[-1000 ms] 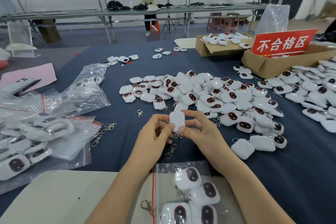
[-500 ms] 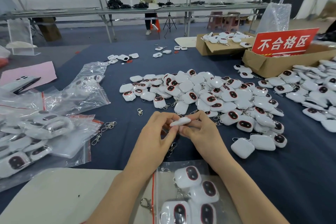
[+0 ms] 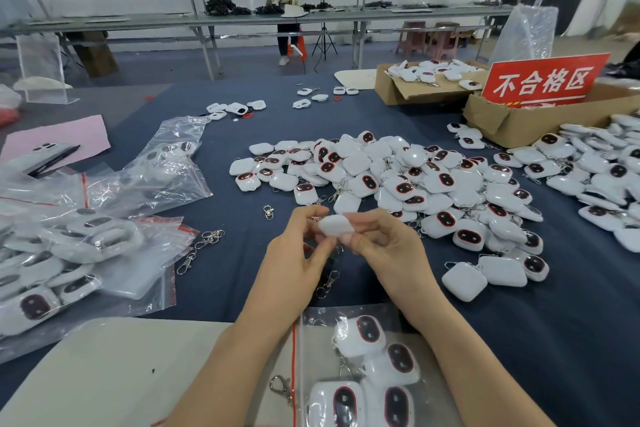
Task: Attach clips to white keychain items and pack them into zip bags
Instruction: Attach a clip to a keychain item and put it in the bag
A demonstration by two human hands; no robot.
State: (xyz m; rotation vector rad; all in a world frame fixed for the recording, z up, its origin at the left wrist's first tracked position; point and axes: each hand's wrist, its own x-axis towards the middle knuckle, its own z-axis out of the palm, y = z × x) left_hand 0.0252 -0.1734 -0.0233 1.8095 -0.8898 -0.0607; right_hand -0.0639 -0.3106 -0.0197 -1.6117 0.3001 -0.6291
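Fingertips of both my hands meet on one small white rounded-square plastic keychain case (image 3: 336,225), lifted above the dark blue cloth table cover (image 3: 519,322) and seen almost edge-on. My left hand (image 3: 294,263) pinches its left side, thumb and forefinger closed on it, the other fingers curled loosely beneath. My right hand (image 3: 384,246) grips the right side, thumb on top, fingers tucked under. I cannot tell whether a clip is already hooked on; that spot is blurred behind my fingers.

Just below the hands a silvery metal lobster clip (image 3: 328,282) lies on the cloth. Nearer me, a clear zip bag with a red seal strip (image 3: 311,329) holds four glossy white cases with dark oval red-rimmed windows. A big loose heap of the same glossy cases (image 3: 415,184) lies beyond my hands, and filled crinkled zip bags (image 3: 69,253) are stacked at my left.
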